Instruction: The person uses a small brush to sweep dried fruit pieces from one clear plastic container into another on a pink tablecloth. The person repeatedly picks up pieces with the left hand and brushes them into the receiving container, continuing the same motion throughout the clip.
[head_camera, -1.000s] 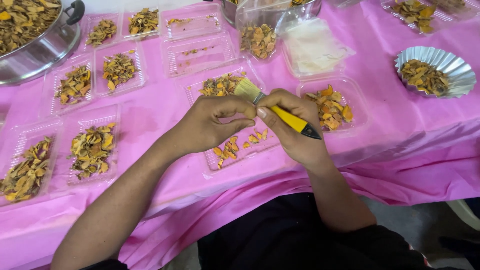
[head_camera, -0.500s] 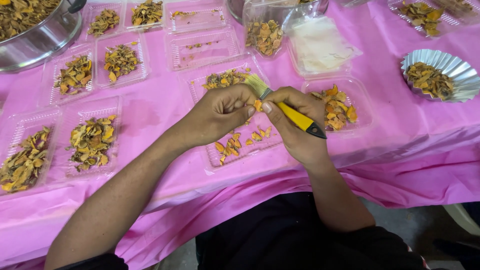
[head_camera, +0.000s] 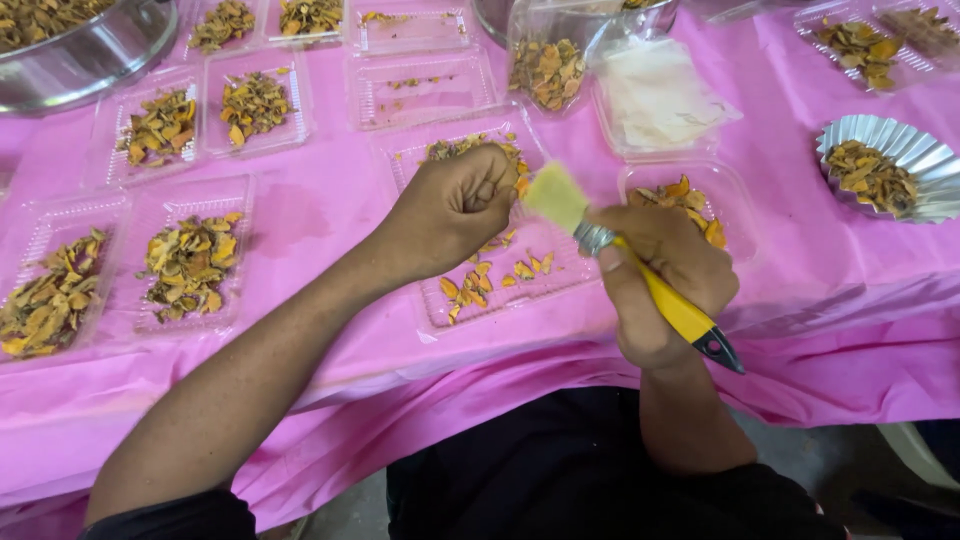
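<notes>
The tablecloth (head_camera: 300, 230) is plain bright pink. The brush (head_camera: 640, 270) has a yellow handle with a black tip, a silver metal band and pale cream bristles. The dried pieces (head_camera: 190, 262) in the clear trays (head_camera: 150, 200) are orange, yellow and brown. The fluted foil cup (head_camera: 915, 150) is shiny silver.

Hands (head_camera: 560, 235) now apart, brush (head_camera: 560, 197) bristles seemingly off left fist (head_camera: 455, 210).
</notes>
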